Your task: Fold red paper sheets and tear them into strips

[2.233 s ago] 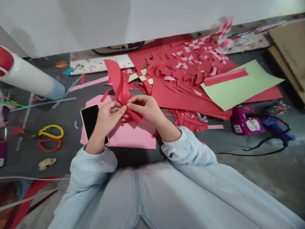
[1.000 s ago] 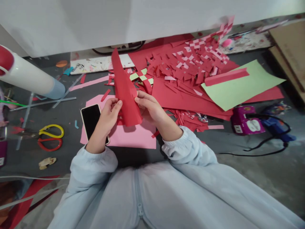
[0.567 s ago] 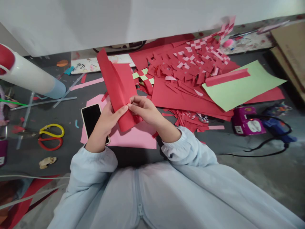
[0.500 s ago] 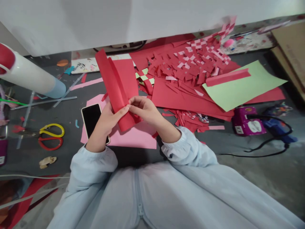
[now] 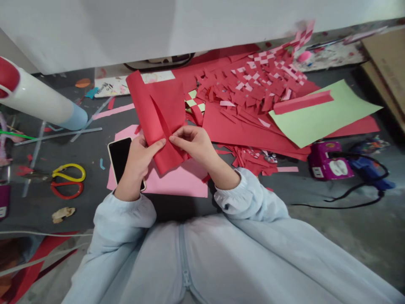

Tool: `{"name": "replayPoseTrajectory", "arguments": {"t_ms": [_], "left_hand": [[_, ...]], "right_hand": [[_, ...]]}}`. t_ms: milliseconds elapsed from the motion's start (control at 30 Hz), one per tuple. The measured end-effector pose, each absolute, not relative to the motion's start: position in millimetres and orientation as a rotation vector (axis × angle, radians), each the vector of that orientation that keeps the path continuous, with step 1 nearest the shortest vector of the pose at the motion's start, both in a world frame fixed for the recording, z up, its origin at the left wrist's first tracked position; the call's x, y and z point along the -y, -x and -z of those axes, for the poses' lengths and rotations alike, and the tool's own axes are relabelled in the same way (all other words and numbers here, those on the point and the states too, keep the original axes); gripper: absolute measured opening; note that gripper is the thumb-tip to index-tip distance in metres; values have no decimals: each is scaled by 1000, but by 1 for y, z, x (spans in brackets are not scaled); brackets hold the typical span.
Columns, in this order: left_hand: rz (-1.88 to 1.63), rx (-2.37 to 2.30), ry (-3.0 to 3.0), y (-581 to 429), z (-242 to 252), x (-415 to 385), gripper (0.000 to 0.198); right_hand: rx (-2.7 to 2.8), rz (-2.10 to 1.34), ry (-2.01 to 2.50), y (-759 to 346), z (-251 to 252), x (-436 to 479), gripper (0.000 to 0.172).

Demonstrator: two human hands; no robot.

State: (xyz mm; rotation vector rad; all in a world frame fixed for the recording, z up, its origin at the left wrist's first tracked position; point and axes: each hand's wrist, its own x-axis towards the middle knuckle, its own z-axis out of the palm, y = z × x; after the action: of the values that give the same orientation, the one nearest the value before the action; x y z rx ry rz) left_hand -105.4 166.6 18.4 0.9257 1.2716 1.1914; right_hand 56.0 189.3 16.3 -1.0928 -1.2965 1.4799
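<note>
A sheet of red paper [image 5: 148,109], partly folded over lengthwise, is held between my two hands above the table. My left hand [image 5: 141,156] grips its left edge, thumb on top and fingers behind. With thumb and forefinger together, my right hand [image 5: 194,143] pinches the paper near the fold's edge; its other fingers curl in. Beneath lies pink paper [image 5: 177,183], and a phone [image 5: 120,156] with a dark screen rests on it, partly hidden by my left hand.
Scissors [image 5: 68,181] with yellow and red handles and a large white bottle [image 5: 44,97] are on the left. Red woven paper strips [image 5: 253,80] lie behind on the right, near a green sheet [image 5: 325,114]. A purple box [image 5: 330,162] and black cord stand at far right.
The folded flap has opened out wider and flatter. My left thumb has moved slightly left, apart from my right fingertips, and the paper's top has dipped a little.
</note>
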Motion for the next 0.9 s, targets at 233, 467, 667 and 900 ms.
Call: {"name": "replayPoseTrajectory", "arguments": {"t_ms": [233, 467, 667, 900], "left_hand": [[-1207, -1340, -919, 105, -16, -166, 28], [-1262, -1351, -935, 103, -13, -166, 24], [-1274, -1361, -945, 101, -14, -165, 25], [-1296, -1361, -945, 100, -14, -165, 27]], "right_hand": [[1343, -1430, 1126, -56, -15, -190, 27], [1216, -1485, 1114, -54, -13, -188, 27], [1114, -1539, 1111, -51, -12, -187, 29], [1113, -1514, 1101, -51, -11, -187, 28]]}}
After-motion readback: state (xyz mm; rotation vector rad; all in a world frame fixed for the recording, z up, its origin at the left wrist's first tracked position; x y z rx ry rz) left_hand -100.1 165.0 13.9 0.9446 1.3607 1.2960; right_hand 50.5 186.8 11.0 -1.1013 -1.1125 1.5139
